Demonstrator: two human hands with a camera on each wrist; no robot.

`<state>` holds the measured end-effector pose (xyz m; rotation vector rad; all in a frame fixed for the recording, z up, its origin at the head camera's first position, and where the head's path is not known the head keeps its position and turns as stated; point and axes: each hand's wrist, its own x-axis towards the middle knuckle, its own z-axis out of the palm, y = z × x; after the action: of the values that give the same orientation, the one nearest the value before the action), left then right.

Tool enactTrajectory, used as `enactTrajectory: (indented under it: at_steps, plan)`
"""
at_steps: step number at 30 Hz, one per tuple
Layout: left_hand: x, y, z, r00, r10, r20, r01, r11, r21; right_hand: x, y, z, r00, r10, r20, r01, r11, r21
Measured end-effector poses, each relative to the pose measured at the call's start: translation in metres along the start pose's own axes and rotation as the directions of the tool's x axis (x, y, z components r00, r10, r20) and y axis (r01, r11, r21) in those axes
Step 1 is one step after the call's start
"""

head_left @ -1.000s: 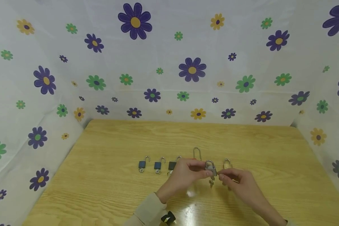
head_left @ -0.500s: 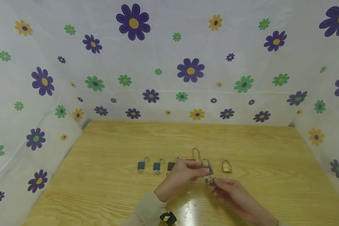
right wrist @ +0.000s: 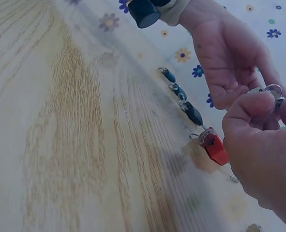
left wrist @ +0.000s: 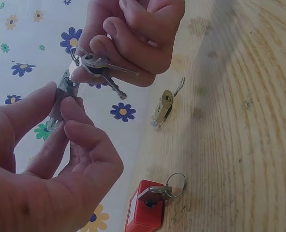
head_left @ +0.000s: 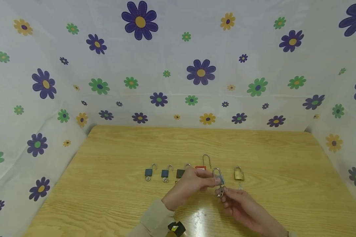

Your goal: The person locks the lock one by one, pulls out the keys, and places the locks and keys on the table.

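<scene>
Just right of the table's middle, my left hand pinches a silver-grey padlock by its body, shackle pointing up. Whether that shackle is latched cannot be told. From below, my right hand pinches a key at the padlock's underside. In the left wrist view, a ring with several keys dangles by the right fingers, close to the padlock's keyhole end. My left hand partly covers a red padlock with a long raised shackle. To the right stands a brass padlock, its shackle down.
Left of my hands, two blue padlocks and a dark padlock lie in a row, shackles raised, keys at their lower ends. A flower-print curtain encloses the wooden table at back and sides.
My right hand has moved left and down, from beside the padlock to under it, and now grips the key there. The brass padlock has come into fuller view. My left hand keeps its hold.
</scene>
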<state>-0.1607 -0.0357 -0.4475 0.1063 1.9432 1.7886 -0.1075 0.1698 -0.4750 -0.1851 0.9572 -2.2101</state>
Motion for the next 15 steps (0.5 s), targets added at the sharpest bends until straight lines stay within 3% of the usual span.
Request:
enactTrajectory:
  at_steps: [4,6,8,10,12,15]
  plan:
    - [-0.001,0.002,0.000,1.000,-0.019,-0.013,0.019,0.999,0.033,0.000,0.001,0.002,1.000,-0.003,-0.031,0.002,0.999,-0.036]
    - [-0.002,0.003,0.000,1.000,-0.019,-0.018,0.020,0.999,0.048,0.001,0.001,0.004,0.994,-0.019,-0.105,0.009,0.995,-0.095]
    - [-0.002,0.003,0.000,1.000,-0.013,-0.022,0.015,0.998,0.065,0.001,0.002,0.007,0.975,-0.051,-0.216,0.010,0.982,-0.188]
    - [-0.002,0.003,0.000,1.000,-0.001,-0.029,0.004,0.996,0.087,0.003,0.004,0.011,0.933,-0.101,-0.346,-0.013,0.950,-0.313]
    - [-0.002,0.002,0.000,0.999,0.019,-0.031,-0.015,0.993,0.121,0.005,0.006,0.015,0.876,-0.175,-0.450,-0.045,0.898,-0.437]
    - [-0.003,0.002,-0.001,0.998,0.048,-0.032,-0.042,0.984,0.176,0.008,0.009,0.020,0.791,-0.291,-0.539,-0.096,0.810,-0.579]
